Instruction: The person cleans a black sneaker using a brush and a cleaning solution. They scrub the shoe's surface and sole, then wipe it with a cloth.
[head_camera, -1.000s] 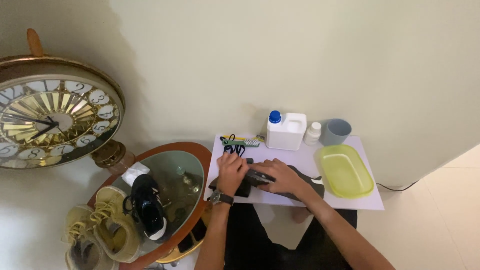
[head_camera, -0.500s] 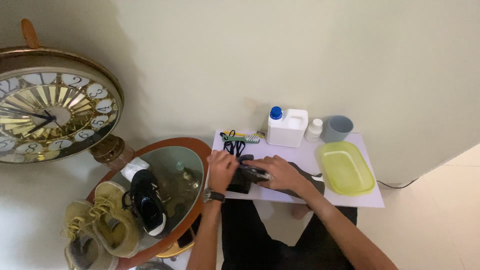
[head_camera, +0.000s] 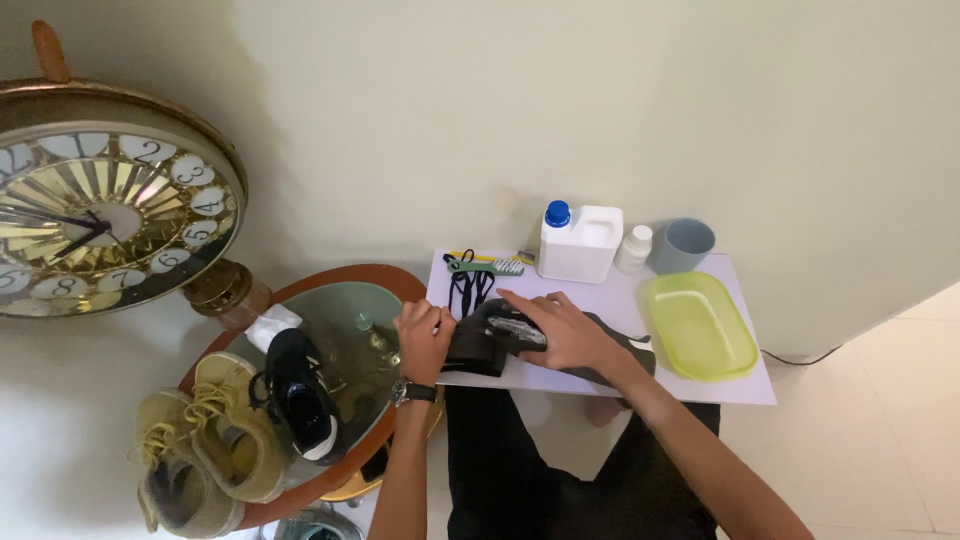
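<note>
both hands are working on a dark shoe that lies on the white tabletop, just left of the yellow-green tub and in front of the white jug. the left hand has its fingers closed around the shoe's left end, steadying it. the right hand lies flat over the top with fingers stretched out, gripping nothing that shows. this looks like a handling step on the shoe's upper; the next move seems to call for a firm hold at the left end while the right hand works along it. the shoe's long axis runs left to right, parallel to the tabletop's front edge; which end is the toe cannot be told. black laces lie just behind it.
</note>
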